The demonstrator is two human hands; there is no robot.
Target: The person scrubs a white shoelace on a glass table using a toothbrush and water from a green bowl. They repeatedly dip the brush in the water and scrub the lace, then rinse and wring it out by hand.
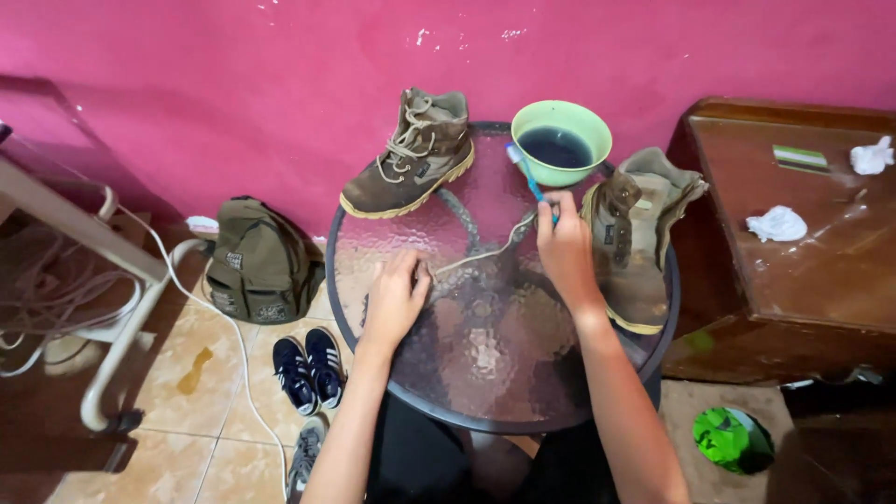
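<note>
A: Pinning the shoelace (476, 252) flat at centre frame, left hand (397, 297) fingers pressed down on its end.
B: Gripping a blue toothbrush (525, 173), right hand (565, 245) fingers curled tight, just beside the green bowl (597, 140).

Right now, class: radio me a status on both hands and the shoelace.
Left hand pins shoelace to glass table. Right hand holds toothbrush on lace. Nothing in the way.
</note>
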